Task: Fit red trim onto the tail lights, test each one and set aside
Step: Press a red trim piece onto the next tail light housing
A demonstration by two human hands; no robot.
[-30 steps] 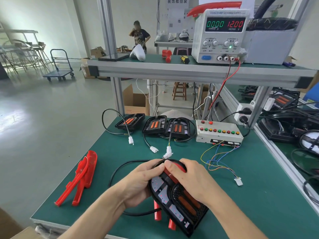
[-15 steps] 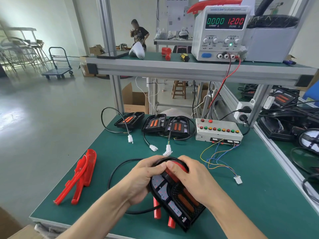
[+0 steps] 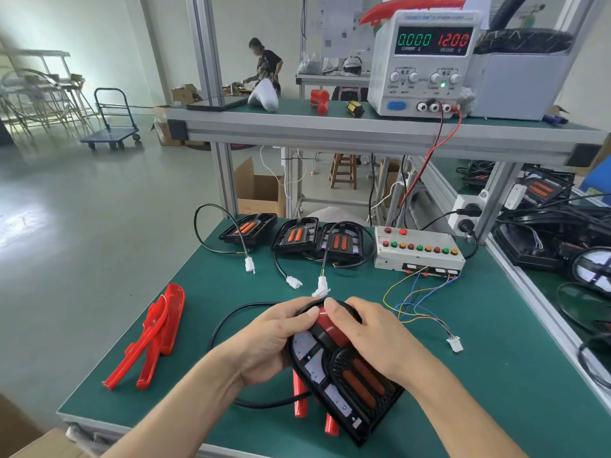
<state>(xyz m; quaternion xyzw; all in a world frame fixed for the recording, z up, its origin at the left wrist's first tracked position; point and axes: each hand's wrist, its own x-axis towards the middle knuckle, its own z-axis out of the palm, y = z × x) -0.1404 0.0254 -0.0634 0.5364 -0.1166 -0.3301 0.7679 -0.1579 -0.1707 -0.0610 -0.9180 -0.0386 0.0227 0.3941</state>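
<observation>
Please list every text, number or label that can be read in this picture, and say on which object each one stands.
"0.000", with "CURRENT A" under it: green display of the power supply.
"12.00", with "VOLTAGE V" under it: its red display.
Small labels by its knobs and the brand strip on top: too blurred to read.
Chinese heading on the paper sign behind: partly cut off, not surely readable.
Tester box: no readable text.

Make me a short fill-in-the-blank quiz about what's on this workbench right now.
1. Both hands, left and right, hold one black tail light and press a ____ trim piece onto it.
2. The power supply shows a voltage of ____.
3. At the bench's far edge lie ____ more tail lights.
4. Spare red trim pieces lie to the ____ of the hands.

Answers: red; 12.00; three; left
</observation>
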